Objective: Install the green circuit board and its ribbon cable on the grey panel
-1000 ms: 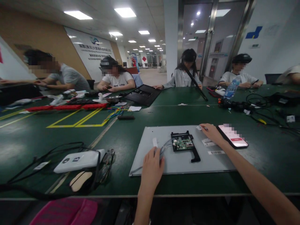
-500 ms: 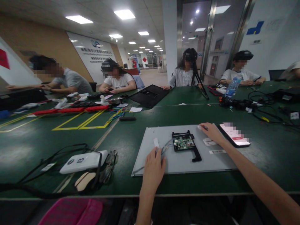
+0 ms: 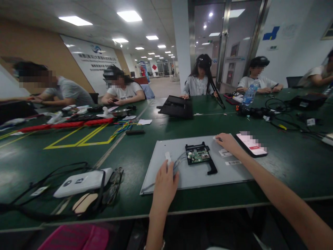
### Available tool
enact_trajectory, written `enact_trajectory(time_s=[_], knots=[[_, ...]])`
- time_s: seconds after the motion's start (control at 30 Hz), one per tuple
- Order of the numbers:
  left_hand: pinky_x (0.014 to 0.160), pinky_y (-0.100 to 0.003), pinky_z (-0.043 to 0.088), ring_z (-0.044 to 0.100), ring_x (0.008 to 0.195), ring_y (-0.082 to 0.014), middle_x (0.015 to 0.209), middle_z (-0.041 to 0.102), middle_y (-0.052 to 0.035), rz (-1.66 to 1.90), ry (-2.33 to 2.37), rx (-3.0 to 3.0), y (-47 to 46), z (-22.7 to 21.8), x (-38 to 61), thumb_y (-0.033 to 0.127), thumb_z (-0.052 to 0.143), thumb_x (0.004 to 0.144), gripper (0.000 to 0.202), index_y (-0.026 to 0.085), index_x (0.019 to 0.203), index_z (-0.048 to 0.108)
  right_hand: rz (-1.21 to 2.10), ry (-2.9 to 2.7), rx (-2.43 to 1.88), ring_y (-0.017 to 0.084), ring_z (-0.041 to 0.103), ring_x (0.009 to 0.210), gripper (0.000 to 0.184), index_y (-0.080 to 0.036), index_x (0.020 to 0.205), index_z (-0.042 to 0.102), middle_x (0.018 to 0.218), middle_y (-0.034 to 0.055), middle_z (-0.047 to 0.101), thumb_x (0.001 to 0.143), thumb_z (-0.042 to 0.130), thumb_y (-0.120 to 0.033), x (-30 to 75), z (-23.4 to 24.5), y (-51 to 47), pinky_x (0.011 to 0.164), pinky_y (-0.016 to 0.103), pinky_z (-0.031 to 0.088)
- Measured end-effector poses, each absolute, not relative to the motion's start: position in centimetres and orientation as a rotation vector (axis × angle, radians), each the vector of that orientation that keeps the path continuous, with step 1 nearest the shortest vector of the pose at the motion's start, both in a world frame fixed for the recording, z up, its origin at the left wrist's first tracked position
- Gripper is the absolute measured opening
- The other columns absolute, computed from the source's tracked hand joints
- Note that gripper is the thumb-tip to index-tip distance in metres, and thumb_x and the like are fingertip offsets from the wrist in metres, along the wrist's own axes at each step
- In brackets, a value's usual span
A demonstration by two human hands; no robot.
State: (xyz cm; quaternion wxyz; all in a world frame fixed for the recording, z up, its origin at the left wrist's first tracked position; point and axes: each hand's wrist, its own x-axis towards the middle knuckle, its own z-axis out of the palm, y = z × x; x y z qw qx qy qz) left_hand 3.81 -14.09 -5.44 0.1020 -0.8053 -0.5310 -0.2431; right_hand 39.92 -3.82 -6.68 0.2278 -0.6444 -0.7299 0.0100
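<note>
The panel (image 3: 178,147) lies right of lower centre, board (image 3: 198,156) on it. The left hand (image 3: 165,185) is by the wires (image 3: 180,160), the right hand (image 3: 229,143) at the panel's top edge; I cannot tell whether either grips. A leftward tug could strain the wires.

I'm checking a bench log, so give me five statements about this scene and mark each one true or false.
1. The circuit board lies over the gray panel. True.
2. The phone lies left of the circuit board. False: the phone is to its right.
3. The left hand is at the gray cables. True.
4. The right hand rests on the white device. False: the right hand is at the gray panel's far right corner; the white device lies well to the left.
5. The pair of glasses lies left of the gray panel. True.
</note>
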Motion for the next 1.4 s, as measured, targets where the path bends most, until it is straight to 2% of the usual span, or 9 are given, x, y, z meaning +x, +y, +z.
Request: enact_trajectory(time_s=[0.17, 0.27, 0.43, 0.57, 0.7, 1.03, 1.4], knots=[[0.106, -0.051, 0.036, 0.036, 0.133, -0.0314, 0.140, 0.043, -0.0174, -0.734, -1.512, -2.358, -14.2, -4.7, 4.4, 0.023, 0.045, 0.090, 0.038, 0.014, 0.127, 0.047, -0.043, -2.066, -1.940, 0.022, 0.061, 0.104, 0.028, -0.014, 0.108, 0.067, 0.110, 0.0130, 0.067, 0.093, 0.045, -0.022, 39.2, -5.8, -3.8, 0.091, 0.030, 0.042], [0.107, -0.053, 0.033, 0.033, 0.136, -0.0309, 0.143, 0.041, -0.0147, -0.710, -1.527, -2.379, -14.9, -3.7, 6.6, 0.021, 0.043, 0.091, 0.038, 0.016, 0.129, 0.047, -0.011, -2.097, -1.819, 0.021, 0.060, 0.106, 0.028, -0.015, 0.110, 0.066, 0.112, 0.0122, 0.066, 0.092, 0.048, -0.026, 39.7, -6.0, -3.7, 0.092, 0.029, 0.042], [0.111, -0.049, 0.030, 0.030, 0.138, -0.0256, 0.147, 0.038, -0.0100, -0.629, -1.368, -2.578, -15.8, -2.3, 12.1, 0.026, 0.044, 0.092, 0.044, 0.018, 0.135, 0.042, 0.066, -2.110, -1.611, 0.020, 0.061, 0.101, 0.026, -0.017, 0.109, 0.067, 0.110, 0.0103, 0.067, 0.088, 0.054, -0.024, 41.0, -6.7, -3.5, 0.090, 0.030, 0.044], [0.109, -0.050, 0.032, 0.030, 0.138, -0.0275, 0.146, 0.039, -0.0114, -0.592, -1.335, -2.620, -15.7, -2.8, 14.4, 0.028, 0.046, 0.091, 0.044, 0.017, 0.134, 0.045, 0.080, -2.133, -1.599, 0.020, 0.061, 0.101, 0.023, -0.016, 0.104, 0.068, 0.109, 0.0107, 0.066, 0.089, 0.051, -0.020, 41.2, -6.6, -3.2, 0.090, 0.031, 0.044], [0.106, -0.051, 0.036, 0.033, 0.137, -0.0277, 0.145, 0.041, -0.0117, -0.544, -1.400, -2.613, -15.8, -4.1, 14.3, 0.030, 0.043, 0.093, 0.048, 0.019, 0.140, 0.039, 0.037, -2.167, -1.661, 0.021, 0.060, 0.102, 0.023, -0.015, 0.101, 0.069, 0.106, 0.0120, 0.067, 0.090, 0.048, -0.018, 40.9, -6.3, -3.2, 0.091, 0.030, 0.043], [0.104, -0.051, 0.039, 0.034, 0.136, -0.0289, 0.146, 0.039, -0.0124, -0.567, -1.356, -2.581, -16.1, -4.7, 14.1, 0.029, 0.040, 0.094, 0.049, 0.019, 0.142, 0.036, -0.026, -2.070, -1.799, 0.021, 0.061, 0.102, 0.023, -0.017, 0.100, 0.070, 0.105, 0.0118, 0.069, 0.091, 0.049, -0.021, 39.9, -5.7, -3.8, 0.090, 0.029, 0.044], [0.104, -0.050, 0.038, 0.035, 0.136, -0.0284, 0.146, 0.039, -0.0127, -0.575, -1.353, -2.580, -16.1, -4.8, 14.1, 0.029, 0.039, 0.094, 0.050, 0.019, 0.143, 0.035, -0.073, -2.205, -1.511, 0.020, 0.058, 0.104, 0.026, -0.016, 0.107, 0.068, 0.111, 0.0087, 0.067, 0.092, 0.046, -0.018, 35.6, -3.5, -3.9, 0.093, 0.032, 0.042]])
